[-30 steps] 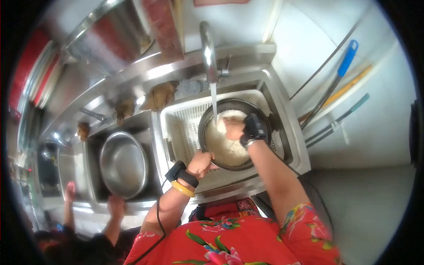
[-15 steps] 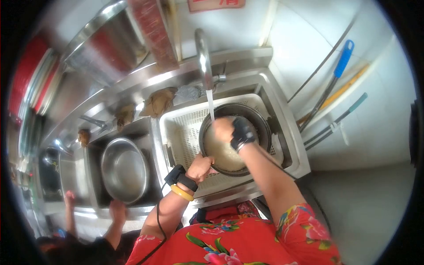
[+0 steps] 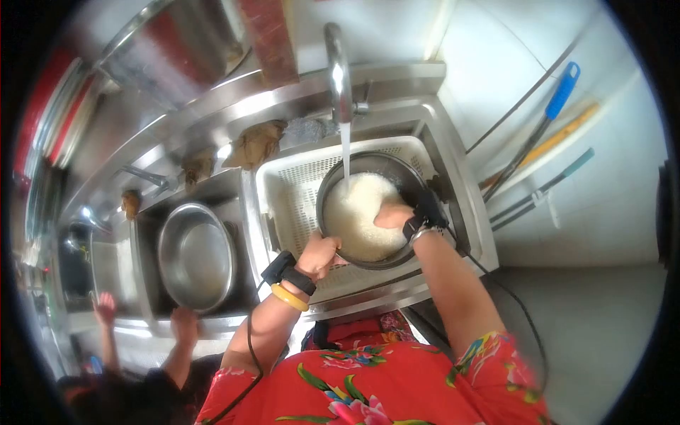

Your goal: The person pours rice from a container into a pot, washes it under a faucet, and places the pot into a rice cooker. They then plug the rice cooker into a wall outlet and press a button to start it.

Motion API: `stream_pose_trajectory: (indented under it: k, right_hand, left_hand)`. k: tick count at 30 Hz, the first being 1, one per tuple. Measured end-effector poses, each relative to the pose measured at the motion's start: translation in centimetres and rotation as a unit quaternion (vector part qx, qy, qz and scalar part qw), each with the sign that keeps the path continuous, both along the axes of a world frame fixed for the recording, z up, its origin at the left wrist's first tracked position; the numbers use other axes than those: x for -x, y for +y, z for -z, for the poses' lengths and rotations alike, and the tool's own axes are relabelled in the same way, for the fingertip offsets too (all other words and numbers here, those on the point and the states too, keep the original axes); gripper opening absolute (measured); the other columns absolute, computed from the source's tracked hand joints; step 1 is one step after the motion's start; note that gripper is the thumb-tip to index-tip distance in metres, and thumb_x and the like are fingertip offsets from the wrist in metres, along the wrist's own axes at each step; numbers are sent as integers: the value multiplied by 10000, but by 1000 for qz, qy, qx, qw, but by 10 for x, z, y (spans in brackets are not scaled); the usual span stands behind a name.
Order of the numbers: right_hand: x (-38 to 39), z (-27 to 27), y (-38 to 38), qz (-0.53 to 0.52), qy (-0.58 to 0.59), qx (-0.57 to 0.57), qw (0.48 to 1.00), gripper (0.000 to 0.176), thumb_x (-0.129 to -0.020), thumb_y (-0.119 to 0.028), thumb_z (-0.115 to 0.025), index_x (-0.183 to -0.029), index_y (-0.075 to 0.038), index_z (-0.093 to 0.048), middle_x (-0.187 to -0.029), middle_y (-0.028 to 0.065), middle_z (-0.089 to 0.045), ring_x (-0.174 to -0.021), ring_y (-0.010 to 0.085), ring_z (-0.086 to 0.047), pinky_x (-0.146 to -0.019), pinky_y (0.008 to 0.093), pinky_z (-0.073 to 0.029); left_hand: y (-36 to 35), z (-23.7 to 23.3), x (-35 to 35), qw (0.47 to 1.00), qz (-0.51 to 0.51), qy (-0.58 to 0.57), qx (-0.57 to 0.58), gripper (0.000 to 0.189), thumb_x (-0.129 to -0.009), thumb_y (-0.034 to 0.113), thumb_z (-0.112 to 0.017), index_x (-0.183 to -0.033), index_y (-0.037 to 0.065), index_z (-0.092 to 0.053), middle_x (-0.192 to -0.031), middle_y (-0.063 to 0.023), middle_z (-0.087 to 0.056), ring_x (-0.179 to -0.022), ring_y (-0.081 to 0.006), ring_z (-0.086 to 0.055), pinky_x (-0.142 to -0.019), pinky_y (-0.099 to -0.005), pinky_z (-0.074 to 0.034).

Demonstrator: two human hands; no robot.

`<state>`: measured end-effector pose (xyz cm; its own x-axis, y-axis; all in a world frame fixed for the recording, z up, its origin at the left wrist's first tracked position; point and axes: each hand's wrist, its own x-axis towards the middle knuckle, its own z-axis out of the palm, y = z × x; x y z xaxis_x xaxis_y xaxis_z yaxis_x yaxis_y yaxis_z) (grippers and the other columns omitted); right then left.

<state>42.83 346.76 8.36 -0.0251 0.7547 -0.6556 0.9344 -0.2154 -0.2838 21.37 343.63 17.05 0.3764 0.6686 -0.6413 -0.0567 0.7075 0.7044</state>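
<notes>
A dark round pot (image 3: 331,171) holds white rice (image 3: 367,195) in cloudy water, and it sits in a white perforated plastic basket (image 3: 287,205) inside the right sink. My left hand (image 3: 320,253) is closed on the pot's near-left rim. Inside the pot, my right hand (image 3: 393,214) pushes into the rice toward the right wall; its fingertips are buried and hidden. Water (image 3: 346,152) runs from the curved metal faucet (image 3: 338,71) into the pot's far-left part.
The left sink holds a metal basin (image 3: 198,258). Beside it are another person's hands (image 3: 185,326) at the counter edge. Brown crumpled lumps (image 3: 258,144) lie along the sink's back ledge. Long-handled tools, one with a blue grip (image 3: 564,91), lean at the right wall.
My right hand has moved from under the water stream rightward and down into the rice, uncovering a pale mound. My left hand keeps its hold on the rim.
</notes>
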Motion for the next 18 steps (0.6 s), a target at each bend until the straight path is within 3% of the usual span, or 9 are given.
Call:
stream_pose_trajectory:
  k: [3,4,8,10,11,14,16,17,18]
  right_hand:
    - [29,-45,-13,183,251,6,950,607,-681,-189,-552,-1240,-6,-401,-1021,194,-582,-912,296,-571,-730,418,-478]
    - [34,-47,-6,341,421,65,838,657,-669,-216,-584,-1262,-26,-375,-1018,149,-569,-825,265,-572,-647,425,-484]
    - [7,-36,9,232,220,-106,941,512,-718,-217,-528,-1183,-17,-457,-859,159,-601,-742,253,-571,-649,380,-486]
    - [1,-22,-2,-80,62,-153,983,338,-749,-245,-502,-965,3,-582,-767,161,-602,-735,254,-574,-653,369,-469]
    - [7,-14,-13,-81,60,-153,983,338,-749,-245,-502,-965,3,-582,-767,161,-602,-735,254,-574,-653,369,-469]
    - [29,2,-28,1,293,-155,944,315,-787,-306,-506,-810,-3,-591,-721,137,-588,-688,238,-557,-615,409,-453]
    - [53,-11,-13,418,488,132,755,262,-788,-252,-505,-923,-35,-560,-801,129,-571,-812,278,-571,-676,418,-485]
    - [53,-35,-8,442,507,66,737,268,-794,-294,-483,-764,-28,-510,-653,100,-465,-704,271,-553,-556,413,-493]
    - [39,-40,0,362,433,6,826,290,-792,-314,-480,-825,-32,-538,-729,116,-514,-740,279,-563,-609,414,-492]
  left_hand:
    - [-6,16,-2,998,-13,55,15,323,-735,-25,-438,-1046,-112,-447,-906,-163,-559,-708,-254,-601,-565,-362,-538]
    - [-4,30,1,998,-14,55,16,323,-735,-25,-438,-1046,-112,-447,-906,-163,-559,-708,-254,-601,-565,-362,-538]
    - [-9,40,11,997,-19,-5,76,260,-750,-42,-451,-993,-136,-457,-913,-170,-550,-770,-276,-599,-629,-398,-541]
    - [-4,32,8,994,-52,-37,88,314,-745,-31,-448,-1047,-116,-441,-936,-171,-549,-757,-272,-603,-599,-386,-551]
    - [-3,33,8,995,-44,-51,72,307,-751,-31,-446,-1045,-120,-440,-949,-174,-548,-767,-279,-605,-603,-389,-553]
    - [-6,28,0,998,-44,-35,34,307,-764,-32,-434,-1056,-127,-427,-974,-182,-548,-786,-291,-607,-602,-390,-555]
    - [-4,28,-1,999,-50,2,11,314,-771,-32,-423,-1069,-130,-414,-985,-186,-549,-793,-296,-607,-597,-388,-556]
    - [-2,34,3,998,-45,-17,41,329,-773,-34,-419,-1087,-130,-393,-994,-188,-544,-794,-297,-608,-588,-384,-557]
    - [-3,40,7,996,-39,-34,73,345,-776,-36,-415,-1105,-130,-373,-1003,-190,-539,-794,-298,-608,-579,-379,-558]
